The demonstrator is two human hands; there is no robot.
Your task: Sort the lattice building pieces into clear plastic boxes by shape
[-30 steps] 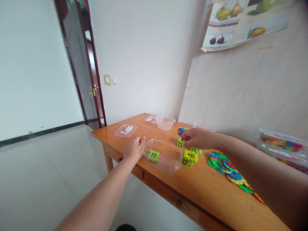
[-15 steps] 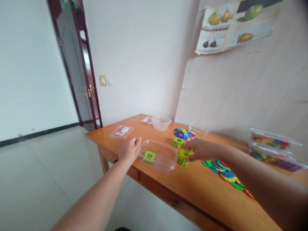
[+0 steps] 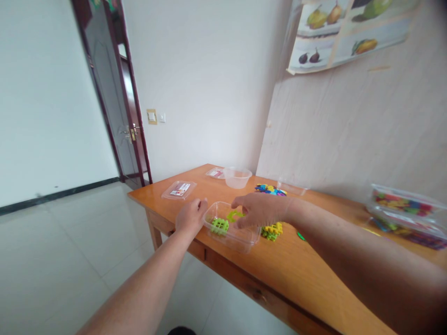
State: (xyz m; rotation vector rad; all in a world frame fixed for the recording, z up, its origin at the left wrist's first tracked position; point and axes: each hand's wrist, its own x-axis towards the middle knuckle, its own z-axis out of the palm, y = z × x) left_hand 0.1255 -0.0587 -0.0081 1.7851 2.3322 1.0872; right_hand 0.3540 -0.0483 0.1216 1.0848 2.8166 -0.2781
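Observation:
My left hand (image 3: 190, 216) is closed on the left end of a clear plastic container (image 3: 240, 239), thumb near the rim. A green lattice-like plastic block (image 3: 220, 226) lies inside that container. Over the container, my right hand (image 3: 260, 210) holds a yellow-green plastic piece (image 3: 234, 216) between thumb and fingers; its full shape is partly hidden. Just right of the container sits a stack of yellow and green lattice blocks (image 3: 272, 230), partly covered by my right hand and wrist.
Behind my right hand lies a pile of colourful discs (image 3: 270, 189). A translucent bowl (image 3: 237, 178) and a labelled clear lid (image 3: 179, 190) stand farther back on the wooden table (image 3: 282, 270). Filled clear boxes (image 3: 405, 214) are stacked at the right, near the wall.
My right hand has moved left from the yellow-green blocks to over the container, carrying a yellow-green piece. My left hand stays at the container's left end. The view has shifted slightly.

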